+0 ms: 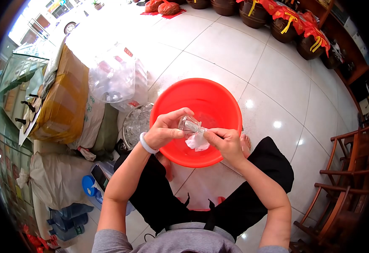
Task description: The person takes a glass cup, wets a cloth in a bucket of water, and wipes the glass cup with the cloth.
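Observation:
A small clear glass bottle [188, 124] lies tilted between my hands, above a red plastic basin [167, 98]. My left hand [166, 129], with a pale bangle at the wrist, is closed around the bottle's wide body. At the narrow neck, the fingers of my right hand [226, 144] are pinched together. Just below the neck is a crumpled white piece of cloth or tissue [197, 143]; whether my right fingers also grip it is hidden. The basin stands on the floor between my feet.
Left of the basin, a round container [139, 126] holds several clear glass pieces. Clear plastic bags [113, 80] and a taped cardboard box [64, 97] stand beyond. Dark jars with red covers [283, 27] line the back; wooden chairs [340, 181] stand at right.

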Tool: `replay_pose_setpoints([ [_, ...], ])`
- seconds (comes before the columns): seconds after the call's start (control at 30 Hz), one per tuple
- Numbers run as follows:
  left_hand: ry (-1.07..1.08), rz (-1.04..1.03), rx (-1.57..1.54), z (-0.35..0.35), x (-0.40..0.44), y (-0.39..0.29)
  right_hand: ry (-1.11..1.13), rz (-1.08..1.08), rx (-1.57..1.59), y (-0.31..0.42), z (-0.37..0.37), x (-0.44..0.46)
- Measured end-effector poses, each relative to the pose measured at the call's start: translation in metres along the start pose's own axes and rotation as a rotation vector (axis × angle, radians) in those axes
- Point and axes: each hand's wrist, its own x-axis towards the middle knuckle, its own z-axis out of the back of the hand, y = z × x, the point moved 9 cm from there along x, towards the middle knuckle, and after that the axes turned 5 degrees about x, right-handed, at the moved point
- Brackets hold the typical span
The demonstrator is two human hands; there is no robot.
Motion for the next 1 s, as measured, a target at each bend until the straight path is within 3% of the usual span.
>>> replay_pose_setpoints([
  [0.03, 0.001, -0.006, 0.007, 0.0, 0.001, -0.001, -0.02, -0.142, 0.132, -0.013, 0.0, -0.002],
  [0.17, 0.013, -0.031, -0.002, -0.002, 0.001, -0.004, -0.018, -0.087, 0.059, -0.007, 0.0, -0.003],
  [0.23, 0.043, -0.016, -0.011, 0.002, -0.001, 0.001, 0.066, 0.17, -0.273, 0.016, -0.004, -0.002],
  [0.37, 0.05, -0.002, -0.037, 0.0, -0.002, 0.003, 0.06, 0.317, -0.363, 0.024, -0.005, -0.004],
  [0.43, 0.037, -0.015, -0.032, -0.002, 0.0, -0.001, -0.029, 0.032, 0.012, -0.002, 0.0, -0.003],
  [0.47, 0.023, -0.031, -0.027, -0.002, 0.0, -0.003, -0.03, 0.033, 0.011, -0.002, -0.002, -0.004],
  [0.53, 0.009, -0.041, -0.027, 0.0, 0.0, -0.002, -0.078, -0.262, 0.311, -0.029, -0.005, -0.009],
  [0.77, 0.005, 0.005, 0.007, 0.001, -0.003, 0.001, -0.028, 0.094, -0.073, -0.004, 0.0, -0.005],
  [0.83, -0.009, 0.001, 0.02, -0.002, -0.002, -0.001, -0.013, -0.159, 0.19, -0.023, -0.003, -0.004],
  [1.0, -0.05, -0.014, 0.058, 0.002, -0.002, 0.0, 0.092, -0.412, 0.468, -0.05, -0.018, -0.01],
])
